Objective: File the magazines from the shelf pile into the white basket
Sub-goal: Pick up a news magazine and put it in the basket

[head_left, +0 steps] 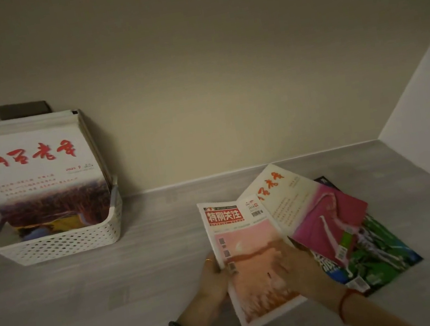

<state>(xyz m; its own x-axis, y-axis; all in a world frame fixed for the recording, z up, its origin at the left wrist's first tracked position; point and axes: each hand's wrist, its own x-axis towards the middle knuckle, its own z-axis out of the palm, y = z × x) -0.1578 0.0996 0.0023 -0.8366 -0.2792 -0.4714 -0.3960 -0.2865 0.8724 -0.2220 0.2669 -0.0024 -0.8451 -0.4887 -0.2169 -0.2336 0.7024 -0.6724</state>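
Note:
A fanned pile of magazines [328, 218] lies on the grey shelf at the right. On top is a magazine with a red title block and a pink sunset cover [250, 259]. My left hand [213, 279] grips its left edge, thumb on the cover. My right hand [299, 268] lies flat on its right side, fingers spread. Under it are a white-and-magenta magazine and a green one [379, 252]. The white perforated basket [59, 245] stands at the left, with several magazines [36, 175] upright in it.
The shelf surface [116, 293] is grey and runs back to a beige wall. A white side wall [426, 104] closes the right end. A dark flat object [22, 109] leans on the wall behind the basket.

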